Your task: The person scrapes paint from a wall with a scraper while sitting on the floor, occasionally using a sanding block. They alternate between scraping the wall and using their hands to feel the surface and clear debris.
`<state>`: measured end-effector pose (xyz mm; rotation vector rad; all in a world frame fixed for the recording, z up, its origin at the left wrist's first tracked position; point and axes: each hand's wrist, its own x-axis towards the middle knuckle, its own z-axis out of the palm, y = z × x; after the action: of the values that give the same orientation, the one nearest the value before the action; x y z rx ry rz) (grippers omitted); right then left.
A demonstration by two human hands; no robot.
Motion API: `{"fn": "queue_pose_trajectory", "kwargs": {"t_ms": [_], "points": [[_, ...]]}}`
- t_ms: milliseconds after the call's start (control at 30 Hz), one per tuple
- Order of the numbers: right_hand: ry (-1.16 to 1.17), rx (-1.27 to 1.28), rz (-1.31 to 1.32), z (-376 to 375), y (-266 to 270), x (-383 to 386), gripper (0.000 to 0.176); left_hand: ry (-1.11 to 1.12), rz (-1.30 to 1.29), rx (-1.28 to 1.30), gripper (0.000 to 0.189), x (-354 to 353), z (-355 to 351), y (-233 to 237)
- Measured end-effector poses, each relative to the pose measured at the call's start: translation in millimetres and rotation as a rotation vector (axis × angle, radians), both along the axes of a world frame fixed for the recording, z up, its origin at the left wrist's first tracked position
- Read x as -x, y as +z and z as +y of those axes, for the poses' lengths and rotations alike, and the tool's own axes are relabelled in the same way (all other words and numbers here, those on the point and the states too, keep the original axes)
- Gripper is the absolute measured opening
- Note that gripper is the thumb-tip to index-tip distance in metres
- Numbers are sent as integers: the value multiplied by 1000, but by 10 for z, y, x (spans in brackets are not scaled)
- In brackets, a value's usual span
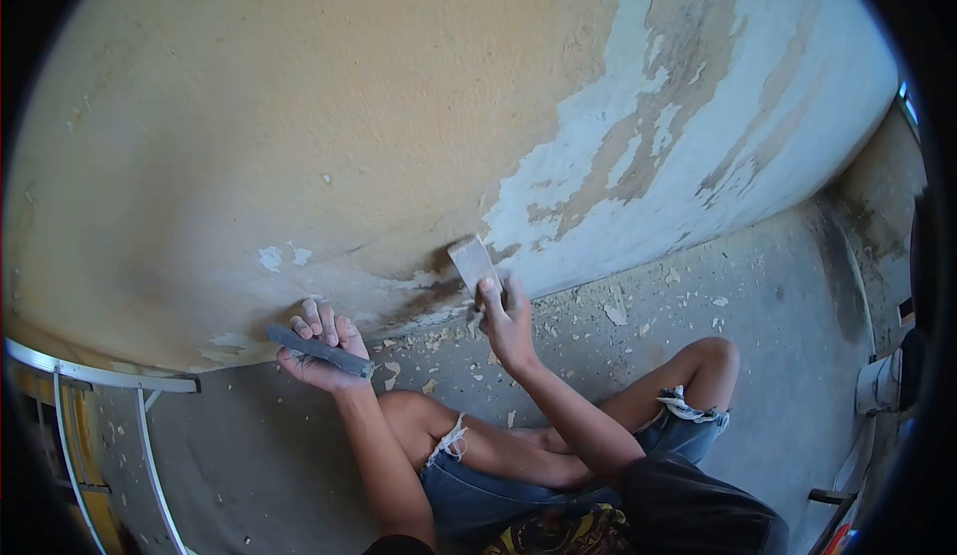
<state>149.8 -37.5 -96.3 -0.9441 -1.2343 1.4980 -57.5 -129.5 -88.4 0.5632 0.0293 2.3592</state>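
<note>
My right hand is closed around a flat, pale scraper blade, thumb pressed along its face. The blade's upper end meets the lower part of the wall, beside a dark stain. Yellowish paint covers the wall's left side, while white and grey patches show through on the right. To the left, close to the wall's foot, my left hand grips a dark grey rectangular bar that lies across the palm, fingers curled above it. What the bar is made of does not show.
Paint flakes litter the concrete floor along the wall. My crossed legs in torn jeans rest there. A metal ladder-like frame stands at left. At the right edge sits a whitish bucket.
</note>
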Motion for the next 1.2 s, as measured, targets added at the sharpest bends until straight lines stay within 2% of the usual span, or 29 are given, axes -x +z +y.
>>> {"fn": "queue_pose_trajectory", "kwargs": {"t_ms": [33,133,200,267,367,400,533,667,733,833,867,967,1067,1200], "points": [[-31,13,-43,-34,-167,-56,31,21,-13,7,32,-3,8,25],[-128,91,62,-41,-113,-179,32,27,-38,17,31,-45,-6,57],[-140,51,47,122,157,-168,33,41,-17,36,31,-50,-18,28],[-67,-192,60,266,557,-132,34,41,-23,49,31,-61,11,52],[0,-170,92,254,833,-139,34,7,13,27,26,-61,3,48],[0,-180,92,222,759,-166,34,6,14,17,26,-69,-5,44],[177,148,-84,-182,154,-473,32,-4,15,-1,26,-40,-10,71],[296,284,49,-479,167,-737,39,5,-36,31,27,-64,-15,36],[356,-77,-182,-420,379,-760,55,-2,-31,25,27,-72,-7,42],[407,-62,-168,-213,483,-855,61,2,-30,7,28,-98,-1,85],[405,-82,-174,-132,523,-874,61,4,-33,11,28,-117,-7,93],[339,-177,-139,105,755,-915,44,11,-32,0,28,-83,-31,61],[255,-248,-228,229,920,-970,43,5,-39,-13,29,-59,-19,46],[207,-279,-148,151,1035,-928,44,20,-42,15,29,-85,-6,35]]}}
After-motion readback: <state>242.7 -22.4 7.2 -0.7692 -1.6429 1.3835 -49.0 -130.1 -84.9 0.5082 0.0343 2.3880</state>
